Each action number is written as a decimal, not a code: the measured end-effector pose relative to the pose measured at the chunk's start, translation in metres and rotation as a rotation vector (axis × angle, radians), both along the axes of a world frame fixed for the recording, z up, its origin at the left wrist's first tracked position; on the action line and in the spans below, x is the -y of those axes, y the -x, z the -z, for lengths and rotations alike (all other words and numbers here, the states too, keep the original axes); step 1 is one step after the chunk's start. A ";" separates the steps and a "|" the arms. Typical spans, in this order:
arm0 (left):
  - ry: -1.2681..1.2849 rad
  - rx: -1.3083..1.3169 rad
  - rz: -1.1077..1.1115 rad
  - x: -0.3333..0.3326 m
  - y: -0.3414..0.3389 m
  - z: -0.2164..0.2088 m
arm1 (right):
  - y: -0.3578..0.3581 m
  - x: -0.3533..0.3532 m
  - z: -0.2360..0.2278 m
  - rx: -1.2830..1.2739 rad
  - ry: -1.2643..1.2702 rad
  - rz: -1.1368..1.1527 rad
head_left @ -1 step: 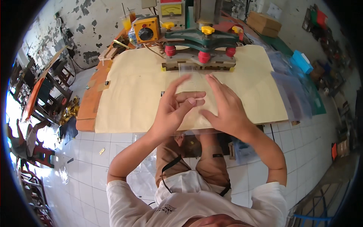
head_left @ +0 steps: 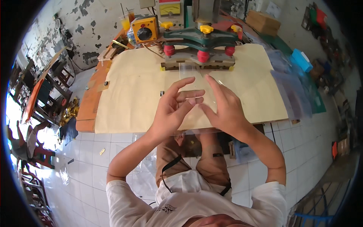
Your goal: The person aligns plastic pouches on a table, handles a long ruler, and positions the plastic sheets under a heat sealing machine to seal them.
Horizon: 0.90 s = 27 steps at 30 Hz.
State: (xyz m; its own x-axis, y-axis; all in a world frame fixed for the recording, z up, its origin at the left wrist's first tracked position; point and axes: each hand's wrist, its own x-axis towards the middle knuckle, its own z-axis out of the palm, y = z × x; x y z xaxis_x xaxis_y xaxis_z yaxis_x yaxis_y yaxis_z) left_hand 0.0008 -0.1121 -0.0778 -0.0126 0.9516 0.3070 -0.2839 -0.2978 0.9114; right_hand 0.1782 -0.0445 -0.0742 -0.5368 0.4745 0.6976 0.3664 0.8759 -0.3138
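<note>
My left hand (head_left: 174,102) is raised over the near middle of the table, its thumb and middle fingers closed on a thin clear plastic sheet (head_left: 214,101), with the index finger stretched forward. Opposite it, my right hand (head_left: 227,106) grips the same plastic, thumb toward the left hand and fingers pointing away from me. Only glints and faint edges show the sheet, so its full outline cannot be made out. Beyond my fingertips, another clear plastic area (head_left: 186,69) shows at the front of the press (head_left: 200,56); whether it joins the held sheet is unclear.
Cream paper (head_left: 128,90) covers the wooden table (head_left: 87,113). The press has yellow knobs and red feet. Behind stand an orange control box (head_left: 145,32) and drink cups (head_left: 124,23). Plastic sheets (head_left: 291,90) hang over the right edge; a cardboard box (head_left: 262,22) sits far right.
My left index finger has moved slightly right and down. My right hand has shifted slightly left. Both hands stay on the clear plastic.
</note>
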 end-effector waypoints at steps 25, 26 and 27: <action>-0.612 -0.728 -1.032 0.034 0.227 -0.202 | -0.138 -0.180 0.008 0.188 0.428 0.252; -0.638 -0.875 -1.132 0.040 0.253 -0.209 | -0.145 -0.182 0.005 0.291 0.427 0.273; -0.619 -0.947 -1.170 0.056 0.297 -0.227 | -0.148 -0.190 0.011 0.282 0.429 0.256</action>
State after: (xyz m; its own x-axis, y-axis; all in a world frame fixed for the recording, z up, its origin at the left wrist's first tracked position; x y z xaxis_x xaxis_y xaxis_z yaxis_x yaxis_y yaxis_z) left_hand -0.2965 -0.1683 0.1496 -0.1949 0.2932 0.9360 0.9096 -0.3030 0.2843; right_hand 0.3263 0.1457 -0.0855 -0.5046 0.8230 0.2607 0.6713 0.5639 -0.4809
